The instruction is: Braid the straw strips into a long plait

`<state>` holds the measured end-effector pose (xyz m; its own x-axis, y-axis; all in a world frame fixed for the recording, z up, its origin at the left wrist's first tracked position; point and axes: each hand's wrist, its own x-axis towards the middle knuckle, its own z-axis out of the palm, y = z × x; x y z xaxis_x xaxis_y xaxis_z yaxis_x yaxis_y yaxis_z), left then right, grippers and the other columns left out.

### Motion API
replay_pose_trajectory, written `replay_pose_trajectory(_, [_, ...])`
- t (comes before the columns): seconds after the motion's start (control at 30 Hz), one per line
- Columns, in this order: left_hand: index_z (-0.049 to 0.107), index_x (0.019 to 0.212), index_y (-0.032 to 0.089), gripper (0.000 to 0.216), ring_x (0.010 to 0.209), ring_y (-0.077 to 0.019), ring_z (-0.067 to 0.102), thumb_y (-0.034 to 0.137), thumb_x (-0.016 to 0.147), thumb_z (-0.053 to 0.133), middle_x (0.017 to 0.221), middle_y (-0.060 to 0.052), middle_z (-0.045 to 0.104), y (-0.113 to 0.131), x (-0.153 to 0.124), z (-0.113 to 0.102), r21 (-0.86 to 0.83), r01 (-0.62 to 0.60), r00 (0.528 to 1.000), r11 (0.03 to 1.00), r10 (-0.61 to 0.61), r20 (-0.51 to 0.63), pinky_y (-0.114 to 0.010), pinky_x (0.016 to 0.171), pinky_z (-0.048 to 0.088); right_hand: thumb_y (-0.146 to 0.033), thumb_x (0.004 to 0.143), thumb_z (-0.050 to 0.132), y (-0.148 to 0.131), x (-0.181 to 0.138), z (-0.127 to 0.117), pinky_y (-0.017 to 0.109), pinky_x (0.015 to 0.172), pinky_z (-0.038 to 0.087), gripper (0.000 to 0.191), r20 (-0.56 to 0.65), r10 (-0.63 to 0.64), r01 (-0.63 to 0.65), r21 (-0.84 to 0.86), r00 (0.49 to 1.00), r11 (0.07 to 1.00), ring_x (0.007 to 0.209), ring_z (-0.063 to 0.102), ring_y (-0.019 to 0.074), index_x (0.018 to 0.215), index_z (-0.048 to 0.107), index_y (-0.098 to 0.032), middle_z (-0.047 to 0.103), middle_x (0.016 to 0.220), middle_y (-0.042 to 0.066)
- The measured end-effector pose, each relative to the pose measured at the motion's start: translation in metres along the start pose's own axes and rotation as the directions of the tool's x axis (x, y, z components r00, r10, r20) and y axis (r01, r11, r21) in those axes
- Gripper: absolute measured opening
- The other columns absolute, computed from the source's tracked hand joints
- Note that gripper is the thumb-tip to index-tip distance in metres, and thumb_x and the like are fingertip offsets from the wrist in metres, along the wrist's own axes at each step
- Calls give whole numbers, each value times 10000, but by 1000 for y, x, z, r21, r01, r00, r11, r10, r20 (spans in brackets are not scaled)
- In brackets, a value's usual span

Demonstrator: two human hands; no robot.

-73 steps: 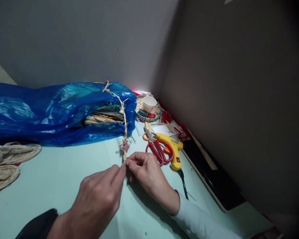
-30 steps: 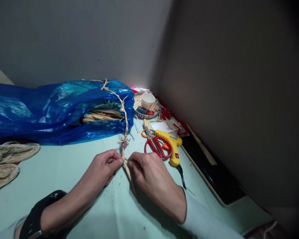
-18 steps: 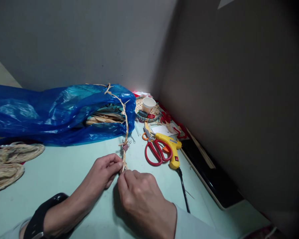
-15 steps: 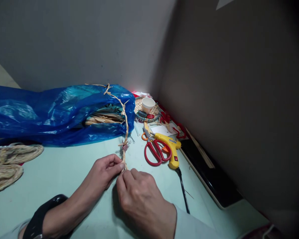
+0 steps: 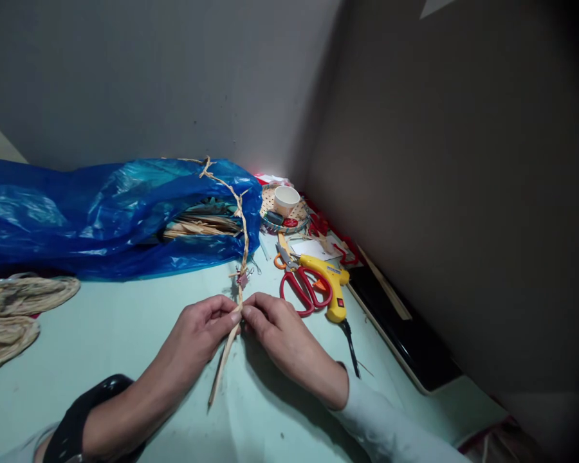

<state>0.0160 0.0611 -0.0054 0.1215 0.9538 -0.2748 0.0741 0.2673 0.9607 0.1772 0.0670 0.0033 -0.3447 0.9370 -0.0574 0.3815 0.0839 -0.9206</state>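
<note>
A thin braided cord of dry straw-coloured fibre (image 5: 244, 241) runs from the top of the blue plastic bag (image 5: 101, 212) down to my hands. My left hand (image 5: 205, 325) pinches its near end between thumb and fingers. Right beside it, my right hand (image 5: 280, 328) is closed on the same spot, thumb and forefinger pressed together. A loose fibre strand (image 5: 222, 370) hangs from the pinch toward me and lies over the table. Just beyond my fingers, a small pinkish clip-like piece (image 5: 242, 280) sits at the cord; its kind is unclear.
Red-handled scissors (image 5: 305, 289) and a yellow glue gun (image 5: 336, 292) lie to the right, near a black flat panel (image 5: 405, 334). A woven tray (image 5: 267, 206) bears a white cup (image 5: 286, 200). Woven fibre soles (image 5: 9, 337) lie at left. Grey walls enclose the back and right.
My right hand has shifted up and turned, its thumb now meeting my left fingertips. The strand end that it covered now hangs free toward me. My left hand keeps its pinch.
</note>
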Motion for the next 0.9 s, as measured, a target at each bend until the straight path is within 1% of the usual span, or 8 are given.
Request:
replay_pose_trajectory(0.13, [647, 660, 191, 268, 533, -117, 410, 398, 614, 812, 546, 66, 544, 2, -1, 0, 62, -13, 1000, 998, 14, -16, -224, 509, 295, -188, 939, 583, 6, 4, 3, 256, 654, 350, 173, -70, 13, -12, 12, 997, 1000, 715, 509, 138, 797, 675, -147, 620, 732, -1])
replay_pose_trajectory(0.27, [622, 630, 207, 294, 460, -99, 283, 470, 721, 715, 485, 101, 404, 3, -6, 0, 128, -32, 998, 991, 39, -56, -242, 502, 277, -187, 881, 621, 7, 5, 4, 233, 570, 341, 172, -116, 68, -60, 73, 991, 996, 615, 466, 118, 719, 654, -139, 559, 626, -25])
replay_pose_trajectory(0.47, [639, 719, 221, 274, 714, -225, 629, 446, 859, 569, 714, -20, 690, 9, -20, 4, 471, -185, 963, 863, 256, -90, -296, 666, 449, -167, 875, 603, 3, 1, 7, 230, 581, 384, 180, -148, 45, -26, 130, 988, 991, 606, 537, 122, 755, 730, -122, 662, 662, 11])
replay_pose_trajectory(0.53, [624, 715, 221, 266, 653, -216, 632, 383, 900, 524, 686, -23, 667, 8, -23, 5, 628, -286, 918, 723, 395, -36, -298, 624, 453, -148, 871, 599, 3, 0, 7, 241, 632, 415, 201, -157, 22, -1, 132, 987, 991, 648, 587, 138, 755, 762, -132, 717, 702, 32])
replay_pose_trajectory(0.63, [621, 720, 202, 257, 561, -188, 623, 223, 931, 476, 653, -26, 628, 1, -25, 7, 800, -461, 771, 383, 619, 148, -290, 555, 452, -124, 852, 603, 3, -1, 5, 249, 670, 440, 210, -167, 14, 14, 165, 986, 986, 681, 621, 154, 767, 795, -141, 751, 726, 38])
replay_pose_trajectory(0.77, [658, 764, 163, 286, 488, -201, 637, 45, 891, 430, 636, -54, 642, -12, -27, 10, 849, -524, 579, -65, 704, 411, -322, 479, 437, -148, 855, 595, 6, -1, 5, 242, 615, 412, 218, -109, 39, -15, 219, 993, 976, 633, 580, 141, 756, 788, -133, 705, 663, 11])
replay_pose_trajectory(0.83, [679, 769, 154, 329, 484, -217, 640, -4, 866, 407, 624, -66, 652, -14, -30, 11, 824, -537, 532, -182, 685, 498, -345, 480, 437, -161, 846, 613, 8, -1, 6, 239, 598, 402, 188, -84, 56, -36, 230, 995, 973, 627, 569, 136, 753, 773, -131, 696, 671, 10])
replay_pose_trajectory(0.9, [692, 781, 155, 303, 508, -226, 643, 37, 896, 437, 638, -71, 669, -12, -34, 11, 798, -580, 531, -165, 666, 524, -356, 504, 446, -158, 833, 636, 10, 0, 7, 235, 591, 407, 144, -87, 77, -53, 245, 993, 968, 627, 573, 135, 761, 757, -127, 691, 677, 14])
